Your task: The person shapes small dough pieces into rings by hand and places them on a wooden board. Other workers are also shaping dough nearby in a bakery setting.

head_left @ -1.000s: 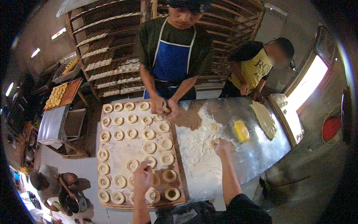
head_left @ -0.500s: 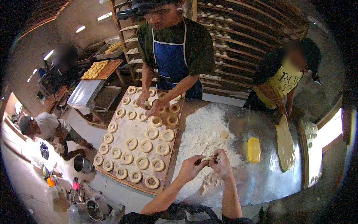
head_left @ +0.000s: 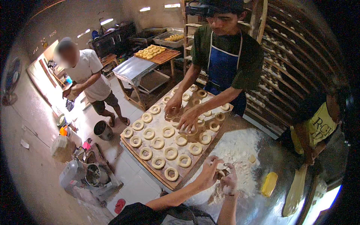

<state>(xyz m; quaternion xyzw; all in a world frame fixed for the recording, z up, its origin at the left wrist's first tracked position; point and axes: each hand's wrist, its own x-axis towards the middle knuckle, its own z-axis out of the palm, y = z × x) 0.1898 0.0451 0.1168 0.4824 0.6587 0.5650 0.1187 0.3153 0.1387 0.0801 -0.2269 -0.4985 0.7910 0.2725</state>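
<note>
Over the floured metal table (head_left: 262,204), just beside the wooden board (head_left: 150,167) of dough rings, the person's left hand (head_left: 209,173) and right hand (head_left: 229,180) meet, fingers curled around a small piece of dough (head_left: 221,172) held between them above the flour pile (head_left: 236,157). On the far side of the board, a co-worker in a blue apron (head_left: 222,67) rests both hands on the rings. A yellow scraper (head_left: 269,184) lies right of the flour.
</note>
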